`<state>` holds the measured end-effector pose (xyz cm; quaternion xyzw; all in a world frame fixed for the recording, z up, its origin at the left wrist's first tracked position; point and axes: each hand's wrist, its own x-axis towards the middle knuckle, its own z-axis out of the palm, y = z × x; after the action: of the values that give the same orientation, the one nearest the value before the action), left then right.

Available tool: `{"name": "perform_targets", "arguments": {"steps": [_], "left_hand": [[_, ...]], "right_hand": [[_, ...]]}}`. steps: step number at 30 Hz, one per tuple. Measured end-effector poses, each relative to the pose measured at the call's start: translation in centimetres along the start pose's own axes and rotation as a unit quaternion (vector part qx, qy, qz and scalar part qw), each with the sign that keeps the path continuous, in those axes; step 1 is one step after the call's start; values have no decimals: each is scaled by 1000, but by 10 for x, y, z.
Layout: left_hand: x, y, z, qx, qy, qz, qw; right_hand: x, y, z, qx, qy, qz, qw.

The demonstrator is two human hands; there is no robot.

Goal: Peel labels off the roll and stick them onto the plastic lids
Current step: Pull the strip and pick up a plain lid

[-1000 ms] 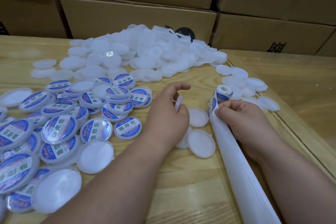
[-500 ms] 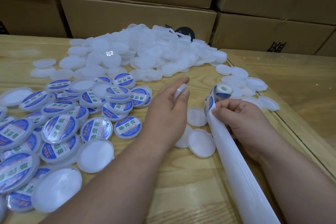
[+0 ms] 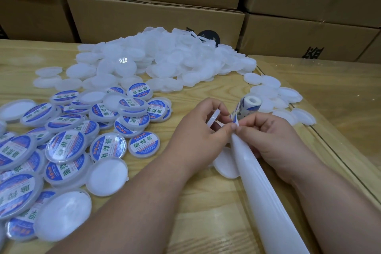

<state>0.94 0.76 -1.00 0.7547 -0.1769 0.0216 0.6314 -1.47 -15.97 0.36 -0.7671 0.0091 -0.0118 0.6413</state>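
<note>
Lids (image 3: 165,57) heaped before boxes (image 3: 154,12)

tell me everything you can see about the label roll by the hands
The small white label roll stands roughly upright on the wooden table, its hollow core facing up and blue-and-white printed labels wrapped around its side. A long glossy white backing strip trails from it toward the camera. The right hand pinches the strip just below the roll, where a blue-edged label is lifting. The left hand, gripping a plain white plastic lid, meets it there. Plain lids lie behind the roll.
</note>
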Motion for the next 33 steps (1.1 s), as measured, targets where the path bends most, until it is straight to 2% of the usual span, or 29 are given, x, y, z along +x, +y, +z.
{"name": "perform_targets", "arguments": {"steps": [17,23,30,33], "left_hand": [[1,-1,0,34,13,-4,999],[2,0,-1,-14,49,-25,998],[6,2,-3,-51,104,-91,989],[6,4,-4,-58,118,-100,986]], "right_hand": [[-1,1,0,-8,-28,-9,1000],[1,2,-3,40,-2,5,999],[-1,-4,0,98,59,14,993],[-2,-3,2,109,82,-3,991]]}}
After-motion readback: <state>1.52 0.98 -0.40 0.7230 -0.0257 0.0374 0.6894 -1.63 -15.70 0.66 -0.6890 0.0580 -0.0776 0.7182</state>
